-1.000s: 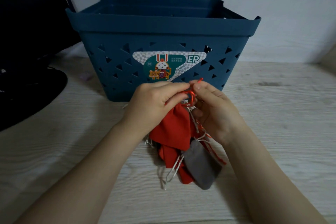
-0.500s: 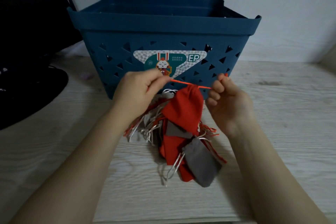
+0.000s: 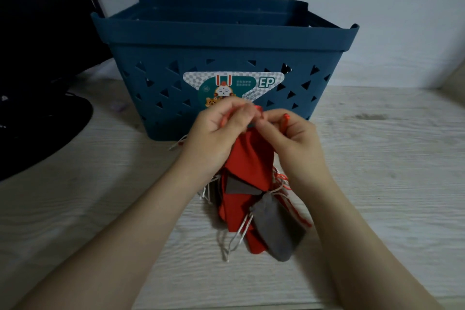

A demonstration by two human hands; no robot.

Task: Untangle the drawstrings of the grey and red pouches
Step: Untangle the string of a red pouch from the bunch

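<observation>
A bundle of red and grey pouches hangs and lies on the table in front of the basket. The top red pouch (image 3: 251,158) is lifted by its red drawstring (image 3: 259,109). My left hand (image 3: 221,131) pinches the drawstring at the pouch mouth. My right hand (image 3: 289,133) pinches the other end of the same string, its red tip (image 3: 286,118) sticking out above the fingers. Below them a grey pouch (image 3: 276,229) lies on the table with pale grey strings (image 3: 239,236) trailing to the left. More red and grey pouches are tangled between.
A dark blue plastic basket (image 3: 176,75) with triangular holes and a sticker stands just behind my hands. A black object (image 3: 37,121) fills the left edge. The pale wooden table (image 3: 390,171) extends to the right, a white wall behind.
My hands, which held the red drawstring stretched apart, have come together above the red pouch's mouth. The string is no longer taut.
</observation>
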